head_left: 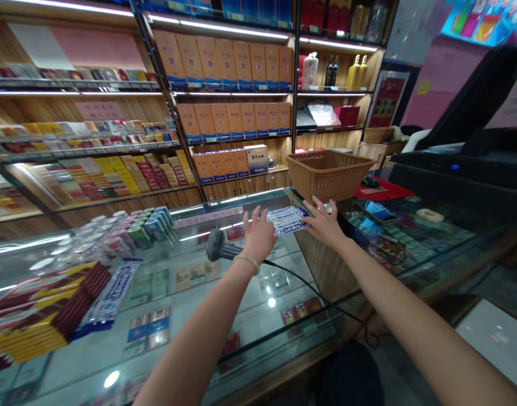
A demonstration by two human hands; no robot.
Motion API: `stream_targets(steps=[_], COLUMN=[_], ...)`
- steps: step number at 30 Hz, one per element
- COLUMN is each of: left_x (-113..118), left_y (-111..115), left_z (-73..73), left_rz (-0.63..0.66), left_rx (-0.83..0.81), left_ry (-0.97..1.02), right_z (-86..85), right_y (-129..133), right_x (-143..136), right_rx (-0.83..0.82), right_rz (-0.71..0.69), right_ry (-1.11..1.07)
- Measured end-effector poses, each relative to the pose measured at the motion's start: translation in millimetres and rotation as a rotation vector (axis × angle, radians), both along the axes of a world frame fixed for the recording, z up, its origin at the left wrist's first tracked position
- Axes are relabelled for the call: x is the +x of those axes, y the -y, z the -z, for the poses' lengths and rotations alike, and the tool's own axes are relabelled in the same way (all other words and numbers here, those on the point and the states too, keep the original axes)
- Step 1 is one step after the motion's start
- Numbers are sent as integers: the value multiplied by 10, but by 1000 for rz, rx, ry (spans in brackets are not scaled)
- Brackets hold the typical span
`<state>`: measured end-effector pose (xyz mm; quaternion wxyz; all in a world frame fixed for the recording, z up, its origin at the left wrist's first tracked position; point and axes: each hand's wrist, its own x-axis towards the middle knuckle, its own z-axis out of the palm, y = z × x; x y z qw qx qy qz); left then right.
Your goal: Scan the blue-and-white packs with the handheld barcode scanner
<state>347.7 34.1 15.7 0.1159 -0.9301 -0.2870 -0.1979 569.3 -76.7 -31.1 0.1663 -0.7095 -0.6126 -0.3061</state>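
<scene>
A blue-and-white flat packet (pixel 287 219) is stretched between my two hands over the glass counter. My left hand (pixel 259 235), with a beaded bracelet at the wrist, pinches its left end while other fingers stick up. At its right end, my right hand (pixel 324 224) has thumb and finger on the edge, the other fingers raised. Exactly how the fingertips grip is hard to see. A dark handheld barcode scanner (pixel 216 246) lies just left of my left hand, its cable running beneath my wrist toward the counter's front edge.
On the glass counter (pixel 191 310) stand yellow-and-brown boxes (pixel 55 310), similar blue-and-white packets (pixel 110 296) and rows of small containers (pixel 114 231). A wicker basket (pixel 326 175) sits beyond my right hand. A dark monitor (pixel 474 101) rises at right. Stocked shelves line the back wall.
</scene>
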Motion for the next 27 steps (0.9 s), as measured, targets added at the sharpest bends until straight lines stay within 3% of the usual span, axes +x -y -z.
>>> stream_targets(steps=[5, 11, 21, 27], left_x=[-18, -224, -1093, -1649], left_y=[41, -2, -280, -384], left_z=[-77, -301, -627, -725], left_rz=[27, 67, 17, -49], left_rx=[31, 87, 229, 262], left_ry=[-27, 55, 214, 248], right_z=[-78, -264, -679, -791], right_y=[16, 23, -418, -675], right_x=[-31, -149, -806, -1345], right_rx=[31, 102, 320, 359], right_rz=[-41, -44, -160, -208], right_ry=[86, 151, 246, 230])
